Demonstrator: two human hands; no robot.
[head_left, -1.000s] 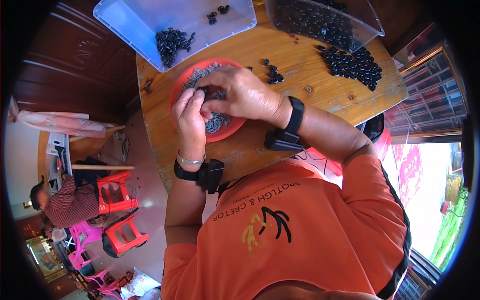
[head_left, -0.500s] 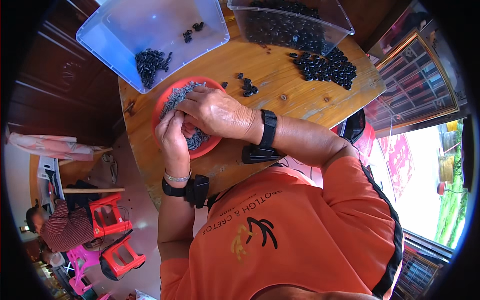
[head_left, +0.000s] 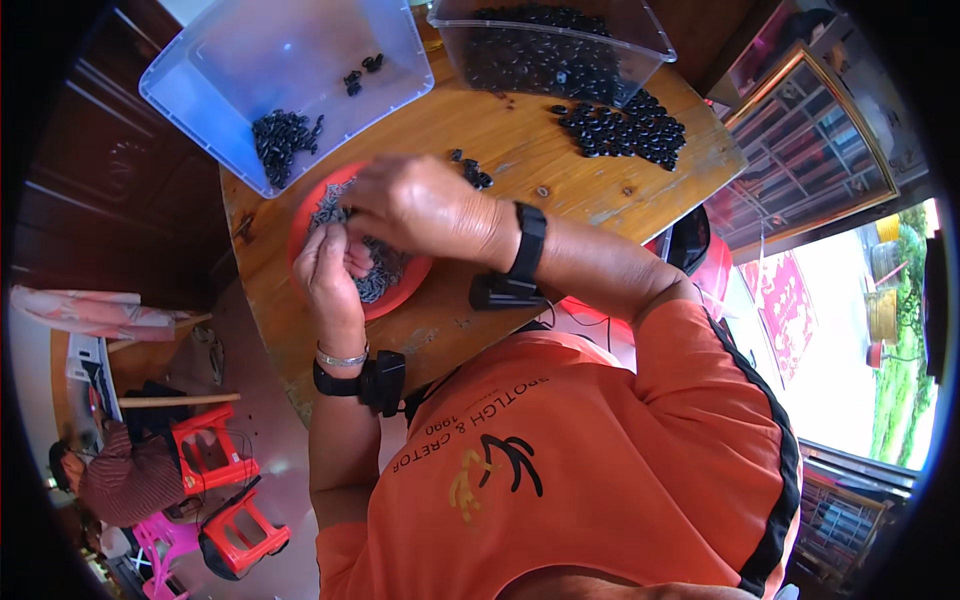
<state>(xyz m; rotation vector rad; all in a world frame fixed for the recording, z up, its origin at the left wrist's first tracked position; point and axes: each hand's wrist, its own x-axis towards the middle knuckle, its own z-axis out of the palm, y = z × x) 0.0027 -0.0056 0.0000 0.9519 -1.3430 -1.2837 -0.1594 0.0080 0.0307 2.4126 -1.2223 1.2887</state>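
A round red bowl point(head_left: 409, 285) holds a heap of small grey metal pieces point(head_left: 380, 278) that look like screws. Over the bowl's near left part, my left hand point(head_left: 331, 272) is closed with its fingertips pinched; what lies in them is too small to make out. My right hand point(head_left: 412, 205) is above the bowl's far right part, its fingers curled downward and smeared by motion. Whether it grips anything does not show. A few small black oval parts point(head_left: 470, 170) lie on the table just beyond my right hand.
On the wooden table point(head_left: 520, 140) stand a clear bin point(head_left: 345, 120) with some black parts and another clear bin point(head_left: 640, 58) full of them. Loose black parts point(head_left: 630, 130) lie beside it. Red stools point(head_left: 245, 530) and a seated person point(head_left: 130, 475) are at left.
My right hand has lifted away from my left fingertips and is now blurred. My left hand stays pinched over the bowl. The whole view has shifted slightly.
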